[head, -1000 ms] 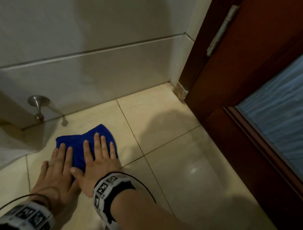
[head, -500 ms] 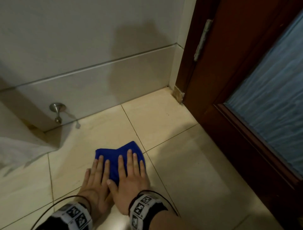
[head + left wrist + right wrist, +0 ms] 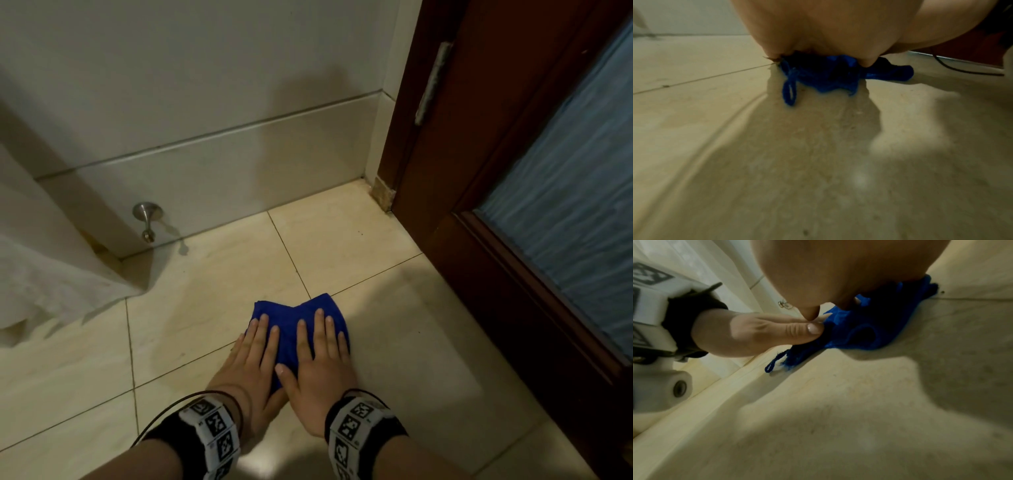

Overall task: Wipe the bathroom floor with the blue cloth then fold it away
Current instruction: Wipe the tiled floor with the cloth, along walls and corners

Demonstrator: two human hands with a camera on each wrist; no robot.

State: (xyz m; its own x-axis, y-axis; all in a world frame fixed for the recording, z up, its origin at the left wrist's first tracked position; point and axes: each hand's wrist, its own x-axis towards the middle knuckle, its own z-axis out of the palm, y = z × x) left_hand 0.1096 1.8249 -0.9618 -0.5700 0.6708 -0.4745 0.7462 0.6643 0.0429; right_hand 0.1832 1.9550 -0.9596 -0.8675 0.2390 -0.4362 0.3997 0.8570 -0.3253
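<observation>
The blue cloth (image 3: pixel 294 315) lies bunched on the beige tiled floor (image 3: pixel 191 308), close to a crossing of grout lines. Both hands lie flat on it side by side, fingers straight and pointing toward the wall. My left hand (image 3: pixel 253 356) covers its left part and my right hand (image 3: pixel 318 356) its right part. In the left wrist view the cloth (image 3: pixel 818 76) bulges out from under the palm, with a small blue hanging loop (image 3: pixel 789 91) trailing on the floor. The right wrist view shows the cloth (image 3: pixel 857 331) beneath my right palm and the left hand (image 3: pixel 760 332) beside it.
A dark wooden door (image 3: pixel 496 171) with a rippled glass panel (image 3: pixel 575 212) stands along the right. A tiled wall (image 3: pixel 205 137) runs across the back with a metal door stop (image 3: pixel 146 219) low on it. A white curtain (image 3: pixel 41 274) hangs down to the floor at the left.
Both hands have slid the cloth to the right across the tiles, from near the door stop toward the door. The hands stay flat on it throughout.
</observation>
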